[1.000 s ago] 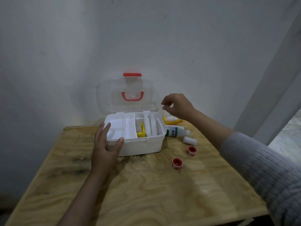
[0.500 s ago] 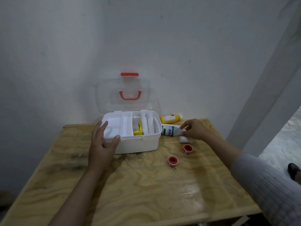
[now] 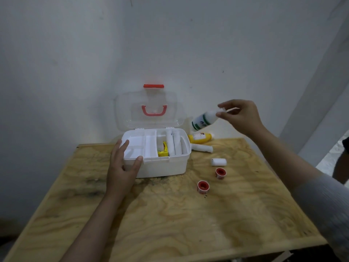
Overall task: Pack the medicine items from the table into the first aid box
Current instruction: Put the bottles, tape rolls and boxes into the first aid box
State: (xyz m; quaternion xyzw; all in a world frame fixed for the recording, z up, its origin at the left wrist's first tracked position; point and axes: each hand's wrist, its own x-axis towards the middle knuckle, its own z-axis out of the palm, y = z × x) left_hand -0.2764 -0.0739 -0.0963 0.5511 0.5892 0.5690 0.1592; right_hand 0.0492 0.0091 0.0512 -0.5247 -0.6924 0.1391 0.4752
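Note:
The white first aid box (image 3: 162, 167) stands open at the back of the wooden table, its clear lid (image 3: 132, 108) upright. Inside lie a yellow packet (image 3: 163, 151) and white rolls (image 3: 174, 143). My left hand (image 3: 120, 171) rests against the box's front left corner, thumb on the rim. My right hand (image 3: 238, 116) holds a white bottle with a green label (image 3: 203, 121) by its neck, in the air to the right of the lid. On the table lie a yellow bottle (image 3: 200, 138), a long white roll (image 3: 202, 148), a short white roll (image 3: 218, 162) and two red tape rolls (image 3: 220, 173) (image 3: 203, 186).
The table (image 3: 170, 224) stands against a white wall. A pale post (image 3: 321, 91) rises at the right, close to the table's right edge. A dark shape (image 3: 342, 161) shows at the far right border.
My right hand came down to the white green-labelled bottle lying beside the box, took hold of it and lifted it into the air. My left hand stayed on the box.

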